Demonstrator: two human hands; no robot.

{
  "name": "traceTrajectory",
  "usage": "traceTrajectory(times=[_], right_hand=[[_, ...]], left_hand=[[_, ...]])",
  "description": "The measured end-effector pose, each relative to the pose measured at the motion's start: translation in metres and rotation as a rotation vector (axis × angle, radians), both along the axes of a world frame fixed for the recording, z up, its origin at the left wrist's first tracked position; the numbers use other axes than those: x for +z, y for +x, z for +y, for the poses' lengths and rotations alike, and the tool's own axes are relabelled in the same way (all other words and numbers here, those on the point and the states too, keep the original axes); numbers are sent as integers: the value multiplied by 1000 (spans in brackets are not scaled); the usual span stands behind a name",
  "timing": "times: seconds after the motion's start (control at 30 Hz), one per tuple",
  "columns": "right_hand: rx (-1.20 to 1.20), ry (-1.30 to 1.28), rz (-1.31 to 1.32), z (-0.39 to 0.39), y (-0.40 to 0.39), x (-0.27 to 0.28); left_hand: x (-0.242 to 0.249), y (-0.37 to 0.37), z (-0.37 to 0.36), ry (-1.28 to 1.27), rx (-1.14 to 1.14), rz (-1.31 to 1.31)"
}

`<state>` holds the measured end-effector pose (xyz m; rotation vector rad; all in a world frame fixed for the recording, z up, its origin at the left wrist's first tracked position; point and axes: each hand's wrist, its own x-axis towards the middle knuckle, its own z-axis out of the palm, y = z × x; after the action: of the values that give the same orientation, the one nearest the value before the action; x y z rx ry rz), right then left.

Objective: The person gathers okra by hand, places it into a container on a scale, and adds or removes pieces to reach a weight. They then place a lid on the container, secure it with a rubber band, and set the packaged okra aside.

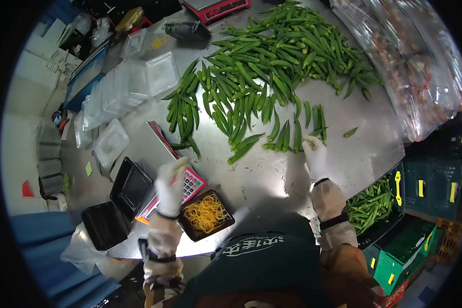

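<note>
Many okra pods (287, 46) (slender, pointed) lie on shiny metal (364, 151).

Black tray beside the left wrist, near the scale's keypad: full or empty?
Filled: a tangle of yellow bands covers most of the black tray's floor, and no lid covers it.

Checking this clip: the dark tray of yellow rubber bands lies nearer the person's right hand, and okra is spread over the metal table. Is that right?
Not quite: the hand is wrong. The head view shows the dark tray of yellow rubber bands nearer the left hand. The okra is indeed spread over the metal table.
</note>
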<state>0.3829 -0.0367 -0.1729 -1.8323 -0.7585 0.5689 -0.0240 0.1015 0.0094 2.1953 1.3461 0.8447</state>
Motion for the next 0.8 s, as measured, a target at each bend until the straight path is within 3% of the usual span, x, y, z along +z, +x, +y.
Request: traceTrajectory(times=[0.07, 0.13, 0.17, 0.2, 0.27, 0.37, 0.5, 0.57, 0.67, 0.73, 0.8], right_hand=[[31, -128, -317, 28, -4, 18], [43, -285, -529, 44, -5, 20], [59, -264, -485, 45, -2, 12], [79, -371, -482, 50, -3, 16], [114, -586, -477, 65, -6, 41], [104, -549, -254, 63, 8, 49], [185, -441, -129, 56, 14, 42], [181, -418, -102, 66, -2, 45], [236, -476, -365, 83, -29, 49], [264, -513, -196, 91, -33, 57], [320, -450, -176, 90, -30, 44]], left_hand=[[-46, 38, 8, -200, 13, -66], [-70, 85, 11, -80, -74, 39], [-80, 92, 10, -68, -40, -18], [-119, 110, 3, -280, -42, 275], [-135, 129, -6, -53, -77, 438], [-143, 134, -12, -279, 2, 539], [-134, 116, -19, -446, -48, 109], [-123, 126, -12, -300, -4, 144], [-130, 147, 6, -157, -42, 136], [-135, 167, 14, -100, -104, 113], [-142, 174, 16, -39, -120, 346]])
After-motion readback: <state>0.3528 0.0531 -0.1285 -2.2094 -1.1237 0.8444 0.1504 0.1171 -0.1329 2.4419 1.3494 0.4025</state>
